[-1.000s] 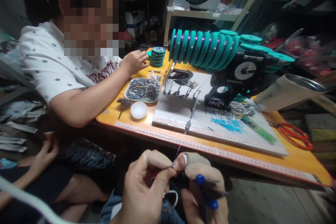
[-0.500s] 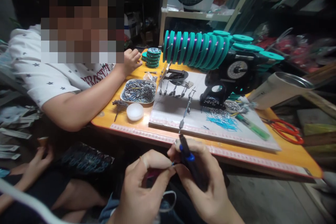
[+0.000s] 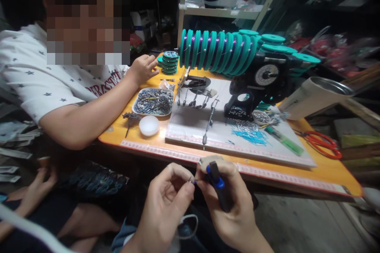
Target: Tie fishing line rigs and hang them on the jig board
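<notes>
Both of my hands are close together in front of the table's near edge. My left hand point(image 3: 170, 201) pinches a tiny thin piece point(image 3: 191, 180), dark with a bluish-purple bit, between thumb and forefinger; its kind is too small to make out. Against it, from the right, come the fingertips of my right hand point(image 3: 227, 199). That hand is closed around a slim black tool with a blue collar point(image 3: 219, 184), which stands tilted in the palm. A pale wrap covers one of the right fingers. Just beyond, a metal spring rig with a weight point(image 3: 204, 138) lies over the board's edge.
On the orange table point(image 3: 115, 136) stand a tray of small metal pieces point(image 3: 135, 106), a white cup point(image 3: 148, 126), a rack of teal spools point(image 3: 219, 49) and red-handled scissors point(image 3: 325, 146). Blue-tailed pieces point(image 3: 249, 134) lie on the white board point(image 3: 187, 126). Another person's arm point(image 3: 97, 112) rests at left.
My left hand has turned slightly, its thumb now showing over the tiny piece. The black tool leans less upward in my right hand. The whole view has shifted a little.
</notes>
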### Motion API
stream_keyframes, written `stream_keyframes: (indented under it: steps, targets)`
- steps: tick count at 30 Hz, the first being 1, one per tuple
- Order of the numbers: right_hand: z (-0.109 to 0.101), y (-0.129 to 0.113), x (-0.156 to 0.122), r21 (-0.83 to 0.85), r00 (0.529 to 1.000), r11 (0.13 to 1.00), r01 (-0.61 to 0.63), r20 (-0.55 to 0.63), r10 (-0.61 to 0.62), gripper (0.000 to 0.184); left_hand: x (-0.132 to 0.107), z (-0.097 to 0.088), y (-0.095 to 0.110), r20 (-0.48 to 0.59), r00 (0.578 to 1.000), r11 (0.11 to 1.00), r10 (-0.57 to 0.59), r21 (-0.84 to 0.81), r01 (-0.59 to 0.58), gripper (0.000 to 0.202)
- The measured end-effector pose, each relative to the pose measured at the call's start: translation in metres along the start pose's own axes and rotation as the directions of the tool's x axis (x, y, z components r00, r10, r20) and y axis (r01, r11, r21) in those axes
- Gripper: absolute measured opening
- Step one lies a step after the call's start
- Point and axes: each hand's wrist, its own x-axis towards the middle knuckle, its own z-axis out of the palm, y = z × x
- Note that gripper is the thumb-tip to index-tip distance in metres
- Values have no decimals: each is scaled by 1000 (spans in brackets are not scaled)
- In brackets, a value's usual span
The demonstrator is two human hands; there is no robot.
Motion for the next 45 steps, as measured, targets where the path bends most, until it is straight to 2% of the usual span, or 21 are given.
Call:
stream_keyframes:
  steps: [3,9,13,16,19,20,22,24,31,37,39,42,45]
  targets:
    - [-2,2,-1,-35,999,998,49,7,-48,37,3,0,0,36,998,997,-58,-52,60,35]
    - [2,3,-2,-48,997,997,66,-32,-68,37,6,2,0,29,998,992,-59,-113,62,36]
    - [11,0,-3,44,996,999,7,-94,-2,32,6,5,3,94,989,967,-113,-216,131,39]
    - [14,-4,-6,57,986,998,-5,-168,15,37,7,9,4,90,992,941,-90,-317,114,40]
    - [13,-7,-10,-32,956,998,53,-287,-60,42,8,12,6,54,996,920,-76,-382,91,43]
    - [13,-7,-12,-58,951,994,92,-292,-105,40,9,13,7,41,996,916,-78,-392,88,45]
    - [13,-8,-13,-79,953,982,171,-240,-185,34,9,15,8,9,996,910,-87,-406,83,48]
    - [17,-10,-14,-68,963,980,185,-184,-194,31,9,17,9,-12,995,908,-101,-409,88,49]
    - [29,-14,-14,3,972,998,68,-226,-66,28,8,19,9,-25,995,912,-100,-401,82,54]
    - [27,-6,-16,-53,960,982,182,-207,-189,29,6,15,1,-36,998,938,-51,-344,35,45]
    - [27,-2,-19,-70,957,982,173,-223,-184,32,4,15,-1,-25,999,944,-48,-328,37,43]
    - [29,3,-22,-88,951,979,182,-237,-198,33,2,15,-1,-13,999,945,-50,-325,43,45]
    - [32,4,-22,-139,930,957,255,-237,-282,33,2,17,1,-6,999,945,-33,-326,30,46]
